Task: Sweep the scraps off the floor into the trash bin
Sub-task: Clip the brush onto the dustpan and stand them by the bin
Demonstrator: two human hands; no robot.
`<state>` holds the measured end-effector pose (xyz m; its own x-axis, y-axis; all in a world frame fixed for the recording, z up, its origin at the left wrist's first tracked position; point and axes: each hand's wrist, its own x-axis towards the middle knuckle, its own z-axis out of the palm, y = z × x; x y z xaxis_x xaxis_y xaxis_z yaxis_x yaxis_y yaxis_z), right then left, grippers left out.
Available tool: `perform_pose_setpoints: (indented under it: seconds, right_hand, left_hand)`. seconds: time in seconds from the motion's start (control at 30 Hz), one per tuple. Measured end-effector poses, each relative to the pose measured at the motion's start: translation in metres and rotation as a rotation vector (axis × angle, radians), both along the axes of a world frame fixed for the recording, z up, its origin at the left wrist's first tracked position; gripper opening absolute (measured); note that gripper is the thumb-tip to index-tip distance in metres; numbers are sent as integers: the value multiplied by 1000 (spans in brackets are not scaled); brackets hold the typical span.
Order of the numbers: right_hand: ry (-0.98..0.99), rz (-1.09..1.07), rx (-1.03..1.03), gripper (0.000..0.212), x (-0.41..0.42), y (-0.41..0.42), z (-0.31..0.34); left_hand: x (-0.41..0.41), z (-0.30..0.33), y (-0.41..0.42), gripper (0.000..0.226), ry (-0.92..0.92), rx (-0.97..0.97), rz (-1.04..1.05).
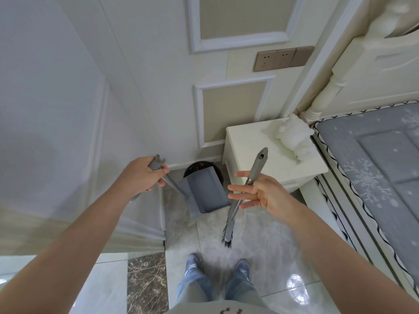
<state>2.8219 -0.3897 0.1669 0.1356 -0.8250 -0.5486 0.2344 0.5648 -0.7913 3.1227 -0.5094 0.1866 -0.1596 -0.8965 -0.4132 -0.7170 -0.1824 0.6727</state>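
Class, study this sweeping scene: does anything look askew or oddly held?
Yes. The right hand barely holds the broom, its fingers splayed, so the broom leans. The dustpan hangs tilted over the trash bin.

Left hand [142, 173] gripping dustpan [204, 191] over trash bin [199, 166]; broom [247, 189] against right hand [260, 193].
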Motion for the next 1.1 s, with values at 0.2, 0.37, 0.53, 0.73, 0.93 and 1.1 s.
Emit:
perform_pose_setpoints:
  seconds: [0.2,0.37,0.53,0.73,0.93,1.1]
  right_hand:
    - [685,294,-196,17,14,-7,46]
    - [825,304,-513,23,37,-14,71]
    - [800,295,-630,24,56,-20,89]
    - [806,320,-647,18,76,-24,77]
    - [750,285,-627,16,88,-27,65]
    - [749,247,-632,13,90,-37,69]
  left_hand:
    - [11,7,5,14,-230,-148,-115]
    - [6,18,12,23,-281,-231,-201]
    - [5,25,15,25,-323,-251,-232]
    - [4,28,27,13,-340,-296,-243]
    - [-2,34,41,14,-365,-375,-272]
    - [-20,41,56,16,-439,-425,-330]
